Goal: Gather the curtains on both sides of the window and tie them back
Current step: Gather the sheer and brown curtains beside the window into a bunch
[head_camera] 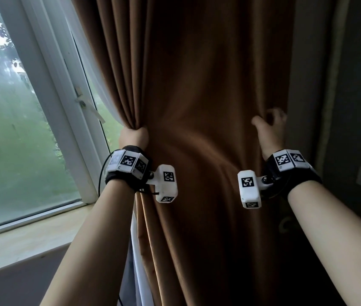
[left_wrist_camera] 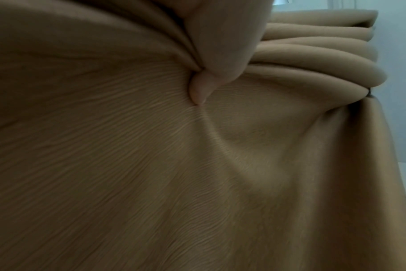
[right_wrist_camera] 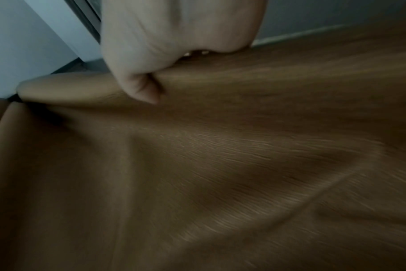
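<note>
Curtain (head_camera: pixel 208 107): brown, hangs down the middle of the head view, right of the window (head_camera: pixel 9 129).
Left hand (head_camera: pixel 133 136): fist clenched round the bunched left-edge folds.
Right hand (head_camera: pixel 271 129): fingers curled behind the curtain's right edge, thumb in front.

We cannot see the fingers of the left hand (head_camera: pixel 133 136), buried in the pleated brown fabric curtain (head_camera: pixel 208 85); beside it, the right wrist view is motion-blurred.
</note>
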A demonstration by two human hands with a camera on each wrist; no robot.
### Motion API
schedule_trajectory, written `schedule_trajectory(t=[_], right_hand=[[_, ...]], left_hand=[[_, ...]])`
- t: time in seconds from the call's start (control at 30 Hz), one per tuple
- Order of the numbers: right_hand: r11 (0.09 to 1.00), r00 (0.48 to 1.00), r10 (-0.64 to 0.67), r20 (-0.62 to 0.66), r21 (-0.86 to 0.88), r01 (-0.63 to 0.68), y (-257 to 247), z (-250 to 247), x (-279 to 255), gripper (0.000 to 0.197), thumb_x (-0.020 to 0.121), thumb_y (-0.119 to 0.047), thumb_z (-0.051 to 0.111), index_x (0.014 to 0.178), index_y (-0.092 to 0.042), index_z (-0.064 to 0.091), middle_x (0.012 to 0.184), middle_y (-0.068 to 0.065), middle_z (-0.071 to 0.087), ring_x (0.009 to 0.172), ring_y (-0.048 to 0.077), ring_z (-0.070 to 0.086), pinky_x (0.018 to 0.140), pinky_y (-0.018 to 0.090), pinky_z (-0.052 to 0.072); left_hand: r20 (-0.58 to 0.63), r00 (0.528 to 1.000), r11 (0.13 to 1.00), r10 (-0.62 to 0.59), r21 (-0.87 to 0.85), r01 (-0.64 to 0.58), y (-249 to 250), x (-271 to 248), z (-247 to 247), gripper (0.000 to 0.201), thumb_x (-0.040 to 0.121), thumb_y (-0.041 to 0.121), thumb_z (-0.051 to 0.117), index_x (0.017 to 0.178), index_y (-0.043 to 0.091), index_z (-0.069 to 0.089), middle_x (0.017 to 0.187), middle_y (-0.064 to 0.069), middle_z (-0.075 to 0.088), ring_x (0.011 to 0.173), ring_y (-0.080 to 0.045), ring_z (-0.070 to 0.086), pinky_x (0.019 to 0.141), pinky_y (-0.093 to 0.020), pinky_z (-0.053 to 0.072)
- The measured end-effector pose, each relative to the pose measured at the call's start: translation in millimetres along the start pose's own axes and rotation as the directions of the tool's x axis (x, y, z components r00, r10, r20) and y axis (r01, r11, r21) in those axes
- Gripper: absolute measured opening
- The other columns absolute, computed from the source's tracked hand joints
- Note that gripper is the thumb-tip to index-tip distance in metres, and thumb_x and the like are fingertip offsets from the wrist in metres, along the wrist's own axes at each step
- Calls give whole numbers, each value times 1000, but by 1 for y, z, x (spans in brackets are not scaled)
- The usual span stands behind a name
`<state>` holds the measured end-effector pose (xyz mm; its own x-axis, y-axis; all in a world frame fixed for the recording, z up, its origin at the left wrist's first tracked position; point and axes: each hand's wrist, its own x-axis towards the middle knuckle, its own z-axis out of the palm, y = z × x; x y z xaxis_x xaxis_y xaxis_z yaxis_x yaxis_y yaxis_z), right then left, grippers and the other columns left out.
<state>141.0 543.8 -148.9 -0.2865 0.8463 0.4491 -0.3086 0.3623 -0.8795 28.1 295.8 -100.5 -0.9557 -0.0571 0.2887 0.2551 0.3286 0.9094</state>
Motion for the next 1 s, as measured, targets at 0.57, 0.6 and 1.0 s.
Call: schedule_trajectory(t=[0.57, 0.6, 1.0], right_hand=[[995, 974, -85, 209, -41, 96, -52, 22, -29, 34, 74, -21, 63, 103, -3, 66, 99, 13, 66, 97, 30, 63, 84, 34, 50], [988, 969, -132, 208, -55, 146, -56, 25, -36, 42, 67, -27, 61, 101, -4, 65, 103, 16, 64, 99, 33, 61, 89, 37, 50], [900, 792, -384, 475, -2, 437, -38, 73, -129, 15, 74, 6, 58, 77, -4, 67, 83, 12, 67, 70, 16, 59, 64, 9, 38]], left_hand=[[46, 999, 1000, 6, -13, -5, 4, -8, -12, 42, 89, 12, 51, 129, 2, 49, 129, -17, 55, 119, -33, 52, 92, -30, 41], [43, 999, 1000, 4, -20, -3, 5, -9, -12, 42, 89, 11, 51, 129, 1, 48, 129, -17, 55, 119, -33, 52, 94, -31, 41], [204, 978, 995, -29, -88, 48, 4, -18, -24, 45, 85, 13, 54, 128, 0, 50, 124, -15, 59, 112, -31, 57, 97, -35, 47]])
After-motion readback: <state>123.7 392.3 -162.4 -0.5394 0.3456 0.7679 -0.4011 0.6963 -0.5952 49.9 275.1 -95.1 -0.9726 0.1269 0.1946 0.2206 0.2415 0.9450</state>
